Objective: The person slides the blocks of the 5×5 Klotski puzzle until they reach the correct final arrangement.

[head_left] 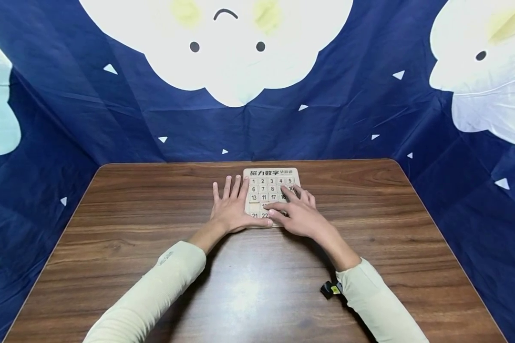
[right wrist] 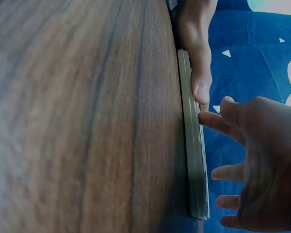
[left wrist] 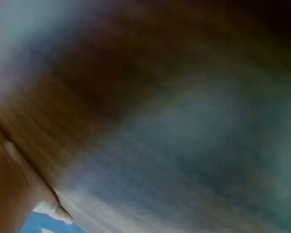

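A pale number-slide puzzle (head_left: 271, 173) with printed heading lies flat near the table's far edge. My left hand (head_left: 231, 209) rests along its left side, fingers spread straight, thumb stretched across the bottom edge. From the right, my right hand (head_left: 302, 214) reaches over the board, its index fingertip on a tile (head_left: 264, 206) in the fourth row. Left of that tile is a vacant slot (head_left: 254, 207). Some right-side tiles are hidden under the right hand. In the right wrist view the puzzle's edge (right wrist: 193, 145) shows side-on, with the right fingers (right wrist: 228, 172) loosely extended beside it.
Brown wood-grain table (head_left: 133, 267) surrounds the board. A small black item with a yellow-green patch (head_left: 328, 289) shows by the right sleeve. Blue cloth with clouds (head_left: 124, 109) stands behind and along the sides. The left wrist view is mostly blurred.
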### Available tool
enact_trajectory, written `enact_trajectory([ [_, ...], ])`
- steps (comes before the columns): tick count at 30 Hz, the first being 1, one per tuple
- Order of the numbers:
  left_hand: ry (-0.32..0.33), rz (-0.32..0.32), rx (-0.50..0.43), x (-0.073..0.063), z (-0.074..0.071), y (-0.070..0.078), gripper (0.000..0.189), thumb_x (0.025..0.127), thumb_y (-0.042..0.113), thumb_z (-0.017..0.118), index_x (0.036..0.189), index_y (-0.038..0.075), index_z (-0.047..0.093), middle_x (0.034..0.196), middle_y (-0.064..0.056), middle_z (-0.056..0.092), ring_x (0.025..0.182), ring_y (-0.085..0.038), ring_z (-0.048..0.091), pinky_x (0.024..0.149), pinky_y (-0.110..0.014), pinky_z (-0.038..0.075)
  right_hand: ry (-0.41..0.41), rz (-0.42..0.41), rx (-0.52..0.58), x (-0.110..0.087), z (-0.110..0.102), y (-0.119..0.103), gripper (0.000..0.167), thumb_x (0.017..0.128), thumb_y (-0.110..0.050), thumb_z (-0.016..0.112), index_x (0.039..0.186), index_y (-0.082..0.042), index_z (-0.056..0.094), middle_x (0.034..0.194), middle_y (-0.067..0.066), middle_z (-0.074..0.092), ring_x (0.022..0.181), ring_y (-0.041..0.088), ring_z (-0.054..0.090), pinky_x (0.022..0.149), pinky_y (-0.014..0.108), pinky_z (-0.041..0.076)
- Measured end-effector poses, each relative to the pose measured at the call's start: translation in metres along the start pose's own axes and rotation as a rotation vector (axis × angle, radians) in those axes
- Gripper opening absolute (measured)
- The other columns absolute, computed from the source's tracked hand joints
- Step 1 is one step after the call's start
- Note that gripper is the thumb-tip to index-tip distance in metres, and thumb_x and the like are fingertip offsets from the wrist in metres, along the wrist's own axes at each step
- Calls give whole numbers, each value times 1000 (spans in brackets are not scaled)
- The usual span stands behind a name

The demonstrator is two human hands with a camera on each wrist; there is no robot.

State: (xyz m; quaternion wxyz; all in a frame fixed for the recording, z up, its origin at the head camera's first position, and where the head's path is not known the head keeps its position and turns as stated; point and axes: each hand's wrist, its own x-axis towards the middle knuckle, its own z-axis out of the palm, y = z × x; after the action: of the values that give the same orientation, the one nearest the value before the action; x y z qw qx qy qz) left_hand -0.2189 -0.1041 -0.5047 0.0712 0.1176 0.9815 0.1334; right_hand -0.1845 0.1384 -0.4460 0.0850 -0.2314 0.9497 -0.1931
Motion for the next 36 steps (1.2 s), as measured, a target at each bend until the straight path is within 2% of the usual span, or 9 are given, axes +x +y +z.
enact_trajectory([
  [4, -1, 5, 2, -1, -1, -1, 164, 66, 109, 67, 183, 21, -6, 192, -12, -3, 179, -39, -12, 139, -71, -17, 10, -28, 36, 3, 2, 0, 40, 117, -51, 56, 148, -35, 76, 186, 21, 30, 172, 58, 20, 134, 81, 16],
  [8, -6, 6, 11, -3, -1, -3, 162, 68, 107, 69, 183, 20, -5, 192, -13, -3, 179, -39, -12, 139, -72, -17, 7, -61, 47, 11, 4, -6, 44, 117, -52, 55, 155, -34, 71, 187, 19, 28, 173, 56, 19, 136, 79, 15],
  [12, -7, 0, 28, -2, 0, -6, 160, 70, 104, 71, 183, 19, -4, 192, -13, -4, 179, -40, -12, 139, -71, -17, -31, -78, 13, 23, 5, -15, 49, 118, -55, 51, 161, -36, 65, 189, 20, 22, 174, 55, 14, 138, 78, 13],
  [16, -17, 7, 18, -2, 0, -6, 160, 71, 104, 70, 183, 19, -5, 192, -13, -5, 178, -39, -14, 138, -72, -19, -80, -51, -28, 30, 5, -18, 50, 119, -56, 47, 162, -36, 63, 189, 20, 19, 175, 54, 12, 140, 74, 12],
  [24, -5, 15, 29, -2, -1, -3, 158, 73, 100, 73, 183, 17, -4, 192, -15, -2, 179, -41, -11, 139, -72, -15, -99, -40, -24, 22, 4, -19, 47, 118, -55, 49, 157, -38, 68, 188, 19, 24, 174, 55, 15, 139, 76, 13],
  [30, -23, 16, 34, 0, -2, -6, 153, 77, 99, 71, 183, 18, -5, 191, -14, -4, 178, -40, -14, 138, -71, -19, -84, -58, 9, 13, 5, -20, 47, 118, -56, 48, 155, -37, 71, 189, 16, 26, 174, 55, 15, 138, 77, 13],
  [36, -15, 5, 21, 1, 1, -5, 162, 68, 107, 68, 183, 21, -7, 192, -12, -4, 178, -39, -14, 139, -71, -18, -20, -46, 29, 13, 1, -8, 47, 118, -53, 51, 156, -33, 70, 188, 21, 23, 172, 59, 16, 135, 81, 15],
])
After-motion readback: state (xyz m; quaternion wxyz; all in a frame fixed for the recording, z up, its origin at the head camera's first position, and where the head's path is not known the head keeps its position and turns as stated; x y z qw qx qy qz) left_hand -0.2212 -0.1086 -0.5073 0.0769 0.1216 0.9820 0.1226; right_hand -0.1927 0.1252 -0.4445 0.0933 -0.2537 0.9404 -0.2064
